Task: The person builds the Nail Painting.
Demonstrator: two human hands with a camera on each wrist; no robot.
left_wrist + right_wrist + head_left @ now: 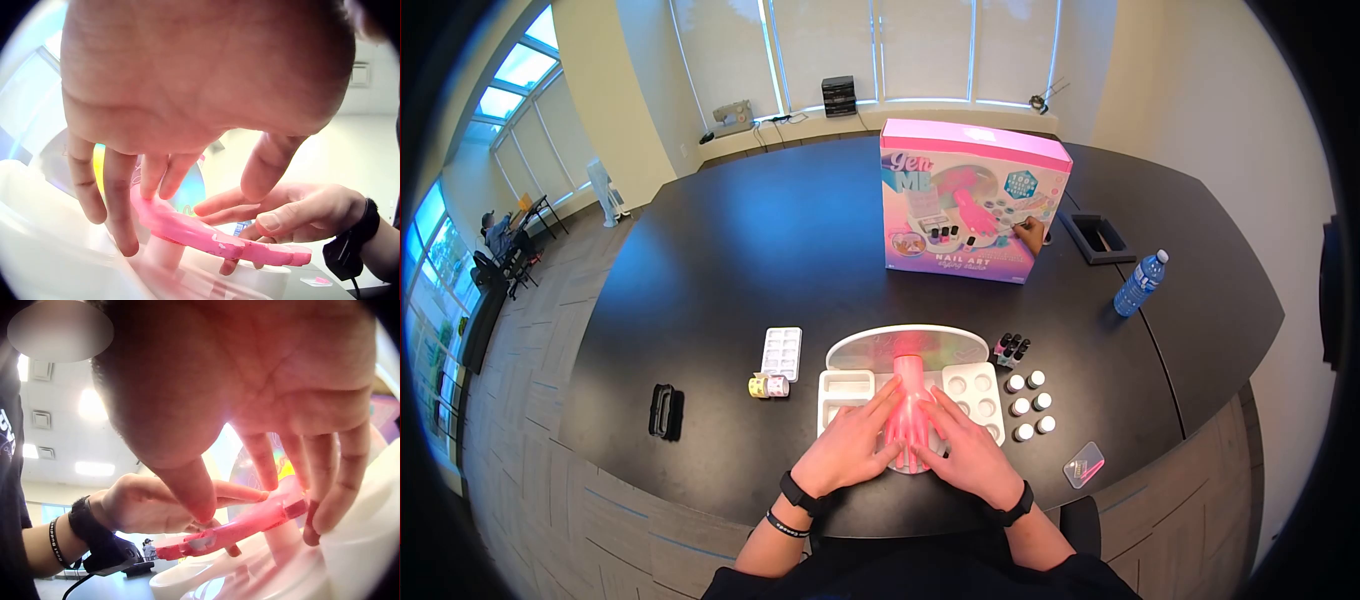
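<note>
A pink plastic model hand (909,378) stands fingers toward me on a white tray base (824,405), before a curved shiny back panel (855,348). My left hand (855,445) lies over its left side, and my right hand (972,458) over its right. In the left wrist view, two fingertips of the left hand (206,81) rest on top of the model hand (187,229) while the other fingers reach down beside it. The right wrist view shows the right hand (281,381) touching it with extended fingers, thumb by its near part. Both hands keep their fingers fairly straight.
Several white-capped pots (1020,406) and small polish bottles (1012,348) stand right of the base, near a clear dish (1084,466). At left are a white palette (782,352), tape rolls (770,387) and a black case (665,412). Behind stand a pink box (960,235) and a water bottle (1139,285).
</note>
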